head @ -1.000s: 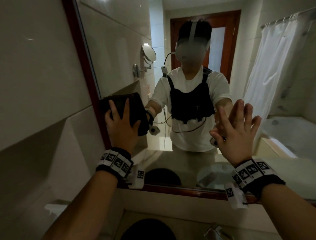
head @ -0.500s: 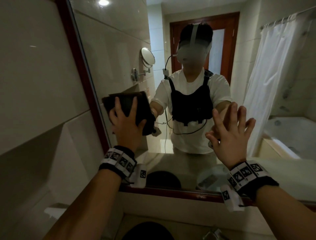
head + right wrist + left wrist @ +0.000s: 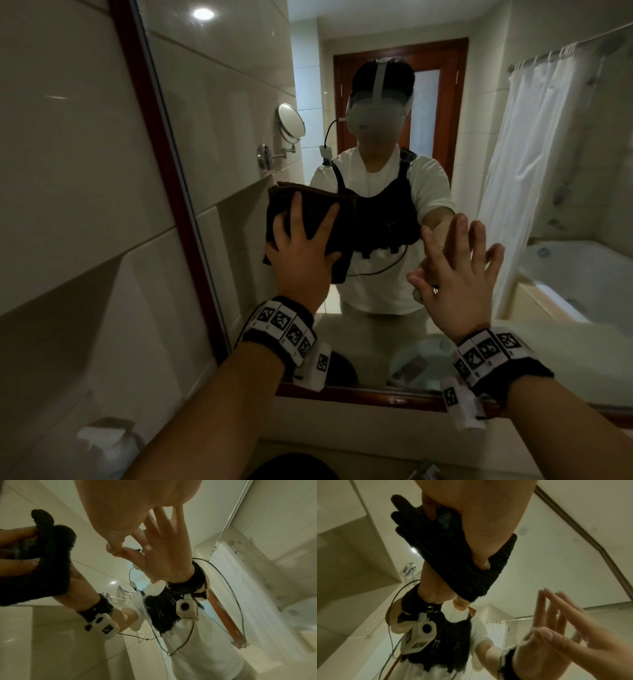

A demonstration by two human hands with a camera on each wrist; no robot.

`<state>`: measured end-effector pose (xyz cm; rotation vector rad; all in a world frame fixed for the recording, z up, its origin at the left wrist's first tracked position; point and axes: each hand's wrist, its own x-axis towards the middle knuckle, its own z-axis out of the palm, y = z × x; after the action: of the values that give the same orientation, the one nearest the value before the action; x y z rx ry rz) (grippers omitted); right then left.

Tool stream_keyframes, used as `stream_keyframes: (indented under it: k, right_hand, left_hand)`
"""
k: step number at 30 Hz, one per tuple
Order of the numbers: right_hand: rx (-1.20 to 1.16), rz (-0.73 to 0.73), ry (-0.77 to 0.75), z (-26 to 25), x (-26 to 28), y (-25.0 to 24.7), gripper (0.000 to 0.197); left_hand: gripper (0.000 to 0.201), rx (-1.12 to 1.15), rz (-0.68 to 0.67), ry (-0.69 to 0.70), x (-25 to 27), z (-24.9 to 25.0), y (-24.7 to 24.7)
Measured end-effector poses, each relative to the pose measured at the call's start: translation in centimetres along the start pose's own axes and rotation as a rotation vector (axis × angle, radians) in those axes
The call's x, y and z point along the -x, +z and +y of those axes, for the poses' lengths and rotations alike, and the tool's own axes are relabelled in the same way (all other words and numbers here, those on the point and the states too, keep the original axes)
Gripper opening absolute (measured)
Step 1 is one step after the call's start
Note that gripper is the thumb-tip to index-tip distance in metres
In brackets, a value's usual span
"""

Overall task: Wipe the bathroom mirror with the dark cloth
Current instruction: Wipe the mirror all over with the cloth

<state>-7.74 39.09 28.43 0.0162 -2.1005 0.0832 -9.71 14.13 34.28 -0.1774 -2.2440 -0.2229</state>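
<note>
The dark cloth (image 3: 310, 205) lies folded flat on the mirror (image 3: 239, 120), left of centre. My left hand (image 3: 305, 253) presses it to the glass with spread, straight fingers. The left wrist view shows the cloth (image 3: 450, 561) squeezed between my left hand (image 3: 479, 513) and its reflection. My right hand (image 3: 459, 274) is open to the right of the cloth, fingers spread, with the fingertips touching the glass. It holds nothing. The right wrist view shows my right hand (image 3: 128, 507) meeting its reflection, with the cloth (image 3: 42, 568) at the left.
A red-brown wooden frame (image 3: 164, 164) borders the mirror on the left and along the bottom. Pale wall tiles (image 3: 68, 171) fill the left side. The glass reflects a round shaving mirror (image 3: 291, 121), a white shower curtain (image 3: 534, 154) and a bathtub (image 3: 582, 274).
My left hand has slid the cloth to the right across the glass, away from the left frame. My right hand has stayed open against the mirror.
</note>
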Motion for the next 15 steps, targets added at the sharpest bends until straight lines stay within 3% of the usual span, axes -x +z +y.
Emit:
stream_keyframes:
  k: [7, 12, 15]
  right_hand:
    - [-0.002, -0.017, 0.030, -0.6, -0.2, -1.4, 0.076]
    - [-0.077, 0.039, 0.057, -0.9, -2.0, -4.2, 0.057]
    - [-0.155, 0.130, -0.026, -0.6, -4.1, -6.0, 0.039]
  left_hand:
    - [0.086, 0.039, 0.081, -0.129, -1.2, -4.6, -1.3]
    - [0.088, 0.007, 0.072, -0.196, -1.9, -7.7, -2.3]
    - [0.090, 0.093, 0.029, -0.236, -2.3, -8.4, -2.8]
